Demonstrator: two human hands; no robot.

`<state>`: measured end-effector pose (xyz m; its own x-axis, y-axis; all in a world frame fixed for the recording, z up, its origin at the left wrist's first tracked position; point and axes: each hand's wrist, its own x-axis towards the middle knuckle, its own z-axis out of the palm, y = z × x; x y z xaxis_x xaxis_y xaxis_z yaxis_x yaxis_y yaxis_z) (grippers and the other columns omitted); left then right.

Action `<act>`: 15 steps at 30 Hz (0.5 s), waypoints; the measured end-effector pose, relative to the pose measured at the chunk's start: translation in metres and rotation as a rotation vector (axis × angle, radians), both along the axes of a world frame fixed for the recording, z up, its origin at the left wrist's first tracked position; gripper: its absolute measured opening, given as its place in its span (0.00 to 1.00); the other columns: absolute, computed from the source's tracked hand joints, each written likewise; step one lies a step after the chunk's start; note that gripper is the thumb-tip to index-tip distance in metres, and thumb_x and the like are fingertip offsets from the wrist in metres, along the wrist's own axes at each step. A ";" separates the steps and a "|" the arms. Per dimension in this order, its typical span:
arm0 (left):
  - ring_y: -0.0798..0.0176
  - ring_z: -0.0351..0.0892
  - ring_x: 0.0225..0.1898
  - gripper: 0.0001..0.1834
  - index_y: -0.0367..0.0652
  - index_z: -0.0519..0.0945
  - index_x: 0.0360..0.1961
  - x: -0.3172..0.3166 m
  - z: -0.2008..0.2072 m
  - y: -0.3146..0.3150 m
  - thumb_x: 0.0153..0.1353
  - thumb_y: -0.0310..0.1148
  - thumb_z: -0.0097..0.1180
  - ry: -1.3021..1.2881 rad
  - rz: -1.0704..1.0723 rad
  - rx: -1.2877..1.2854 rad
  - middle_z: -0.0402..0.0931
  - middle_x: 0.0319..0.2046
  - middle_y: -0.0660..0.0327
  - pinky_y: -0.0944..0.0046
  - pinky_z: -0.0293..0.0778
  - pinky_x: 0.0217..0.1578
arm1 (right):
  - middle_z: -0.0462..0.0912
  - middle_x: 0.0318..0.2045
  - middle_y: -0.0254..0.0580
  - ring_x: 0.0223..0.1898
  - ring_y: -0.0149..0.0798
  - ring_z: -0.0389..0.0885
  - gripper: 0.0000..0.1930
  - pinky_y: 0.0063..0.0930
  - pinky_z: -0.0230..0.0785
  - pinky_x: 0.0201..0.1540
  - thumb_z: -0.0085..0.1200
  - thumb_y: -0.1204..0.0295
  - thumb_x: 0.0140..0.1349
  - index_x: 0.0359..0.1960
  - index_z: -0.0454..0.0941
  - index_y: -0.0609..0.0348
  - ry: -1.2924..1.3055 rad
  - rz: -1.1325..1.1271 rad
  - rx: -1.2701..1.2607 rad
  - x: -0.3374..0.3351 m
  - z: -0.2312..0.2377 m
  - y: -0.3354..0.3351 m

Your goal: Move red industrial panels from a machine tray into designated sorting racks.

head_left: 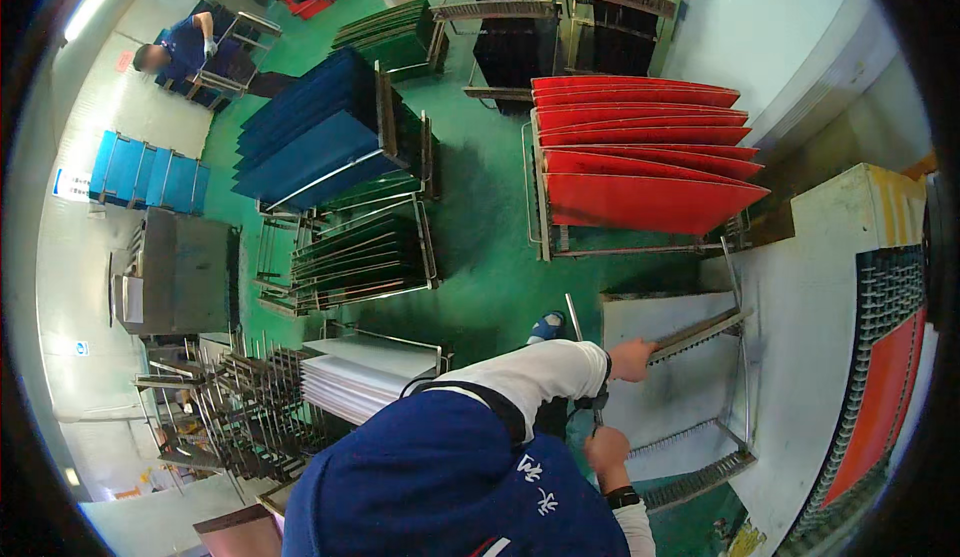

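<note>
Beside a pale machine (805,342) stands a metal rack (705,480), one slotted bar (700,336) held at its end in the curled fingers of the left hand (629,360), while I cannot tell whether the right hand (606,449), nearby, grips the rack.

Your top (400,477) is navy with white lettering (546,502), your sleeve (540,372) white, the lower-right rack (700,335) grey-brown; upper-right panels (640,202) are bright red, upper-left panels (315,162) dark blue, the floor (495,247) green.
</note>
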<state>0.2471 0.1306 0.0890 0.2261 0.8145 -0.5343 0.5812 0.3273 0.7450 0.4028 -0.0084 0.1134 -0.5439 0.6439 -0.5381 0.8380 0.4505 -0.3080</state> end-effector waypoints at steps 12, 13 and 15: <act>0.42 0.73 0.42 0.20 0.37 0.71 0.41 -0.006 -0.021 -0.009 0.42 0.28 0.51 0.080 -0.034 -0.075 0.70 0.39 0.41 0.51 0.72 0.40 | 0.77 0.17 0.46 0.21 0.50 0.75 0.11 0.42 0.66 0.28 0.49 0.61 0.46 0.15 0.76 0.53 0.043 -0.394 -0.466 0.017 -0.039 -0.009; 0.42 0.73 0.41 0.24 0.38 0.70 0.45 -0.003 -0.021 -0.008 0.41 0.28 0.52 0.093 -0.004 -0.041 0.70 0.40 0.42 0.52 0.73 0.39 | 0.78 0.19 0.47 0.24 0.52 0.77 0.12 0.42 0.67 0.29 0.49 0.61 0.46 0.14 0.77 0.53 0.102 -0.018 -0.173 0.025 -0.025 0.003; 0.42 0.71 0.44 0.32 0.43 0.65 0.54 -0.001 -0.022 -0.006 0.41 0.30 0.51 0.071 0.002 -0.015 0.68 0.42 0.43 0.53 0.70 0.44 | 0.77 0.18 0.47 0.25 0.49 0.77 0.16 0.42 0.68 0.31 0.54 0.56 0.48 0.21 0.77 0.58 0.159 -0.246 0.059 0.050 -0.027 0.034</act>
